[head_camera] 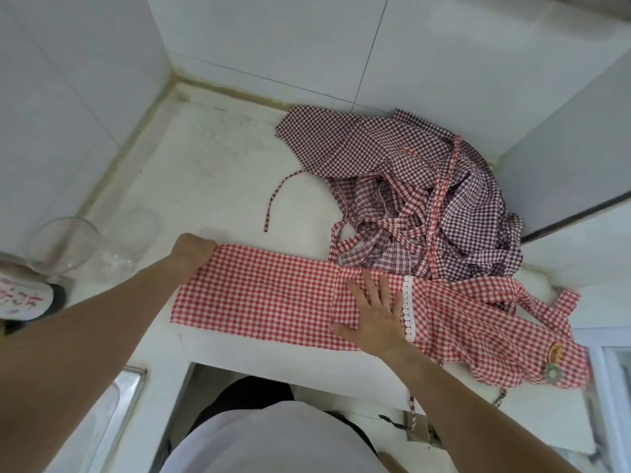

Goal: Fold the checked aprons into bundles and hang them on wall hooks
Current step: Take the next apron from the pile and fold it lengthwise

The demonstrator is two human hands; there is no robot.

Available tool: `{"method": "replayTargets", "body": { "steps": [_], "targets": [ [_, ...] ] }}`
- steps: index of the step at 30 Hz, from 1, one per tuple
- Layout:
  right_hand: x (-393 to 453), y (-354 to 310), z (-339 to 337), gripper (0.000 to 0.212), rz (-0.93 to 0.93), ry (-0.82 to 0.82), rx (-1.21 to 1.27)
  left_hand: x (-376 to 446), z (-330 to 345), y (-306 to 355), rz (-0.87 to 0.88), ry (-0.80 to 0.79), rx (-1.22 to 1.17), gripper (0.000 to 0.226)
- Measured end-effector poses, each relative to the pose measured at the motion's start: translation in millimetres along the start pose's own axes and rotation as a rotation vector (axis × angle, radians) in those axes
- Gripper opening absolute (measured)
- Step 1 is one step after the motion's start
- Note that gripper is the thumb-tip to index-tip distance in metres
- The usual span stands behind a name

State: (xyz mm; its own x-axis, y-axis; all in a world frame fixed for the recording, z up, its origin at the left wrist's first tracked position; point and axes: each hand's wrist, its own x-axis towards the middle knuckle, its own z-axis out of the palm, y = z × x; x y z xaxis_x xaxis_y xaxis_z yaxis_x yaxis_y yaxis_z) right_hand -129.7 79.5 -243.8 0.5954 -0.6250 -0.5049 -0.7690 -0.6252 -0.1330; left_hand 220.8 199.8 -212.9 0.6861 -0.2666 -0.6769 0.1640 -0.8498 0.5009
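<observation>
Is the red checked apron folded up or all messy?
Folded into a long flat strip, not yet bundled: the red-and-white checked apron lies smooth on the white counter.

White tiled walls [273,39] meet a stained white counter [191,172] in the corner.

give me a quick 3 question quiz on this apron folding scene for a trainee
1. True or false: the right hand lies flat with straight fingers on the red checked apron.
2. Multiple choice: where is the pile of dark checked aprons? A) on the counter against the back wall, beyond the red one B) on the floor C) on a wall hook
3. Fill in: the left hand holds the red apron at its far ____ corner.

Key
1. True; the palm presses the folded strip beside the white lace trim.
2. A
3. left; that grip curls over the cloth edge, near the glass bowl.
</observation>
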Motion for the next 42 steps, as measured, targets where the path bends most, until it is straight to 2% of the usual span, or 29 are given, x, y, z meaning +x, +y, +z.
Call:
{"method": "replayTargets", "body": {
  "steps": [5, 6, 8, 10, 12, 14, 17, 19, 21, 24, 27, 33, 38, 40, 42],
  "targets": [
    [3, -10, -8, 0.116, 0.025, -0.109, -0.029, 2, 9, 11, 0.213, 0.308, 0.159, 0.030],
    [4, -13, -7, 0.116, 0.032, -0.117, -0.032, -2, 15, 12, 0.272, 0.399, 0.197, 0.038],
    [5, -21, -4, 0.117, 0.056, -0.118, -0.026, -19, 38, 12, 0.513, 0.508, 0.275, 0.057],
    [6, -28, -1, 0.116, 0.065, -0.098, -0.018, -50, 73, 9, 0.752, 0.417, 0.340, 0.060],
    [9, -38, 5, 0.116, 0.067, -0.078, 0.015, -84, 114, 7, 0.862, 0.211, 0.461, 0.061],
    [10, -49, 16, 0.122, 0.025, -0.032, 0.070, -108, 149, -1, 0.832, 0.009, 0.597, 0.062],
    [7, -52, 34, 0.114, -0.132, 0.105, 0.199, -107, 174, -25, 0.719, -0.100, 0.876, 0.065],
    [2, -43, 38, 0.102, -0.211, 0.171, 0.306, -97, 171, -38, 0.698, -0.091, 0.976, 0.065],
    [-5, -26, 36, 0.085, -0.260, 0.213, 0.320, -91, 164, -42, 0.695, -0.095, 0.977, 0.064],
    [-19, 4, 36, 0.069, -0.227, 0.287, 0.106, -87, 157, -44, 0.677, -0.089, 0.974, 0.065],
    [-35, 45, 39, 0.065, -0.070, 0.306, 0.050, -85, 152, -47, 0.636, -0.063, 1.004, 0.067],
    [-68, 114, 44, 0.064, 0.111, 0.305, -0.044, -85, 146, -47, 0.585, -0.054, 1.042, 0.069],
    [-77, 137, 45, 0.066, 0.076, 0.273, 0.119, -106, 161, -28, 0.496, -0.014, 1.047, 0.071],
    [-75, 140, 40, 0.066, 0.034, 0.288, 0.180, -129, 176, -14, 0.574, 0.056, 0.972, 0.078],
    [-75, 142, 32, 0.065, 0.015, 0.330, 0.239, -154, 198, -5, 0.721, 0.036, 0.918, 0.085]
  ]
}}
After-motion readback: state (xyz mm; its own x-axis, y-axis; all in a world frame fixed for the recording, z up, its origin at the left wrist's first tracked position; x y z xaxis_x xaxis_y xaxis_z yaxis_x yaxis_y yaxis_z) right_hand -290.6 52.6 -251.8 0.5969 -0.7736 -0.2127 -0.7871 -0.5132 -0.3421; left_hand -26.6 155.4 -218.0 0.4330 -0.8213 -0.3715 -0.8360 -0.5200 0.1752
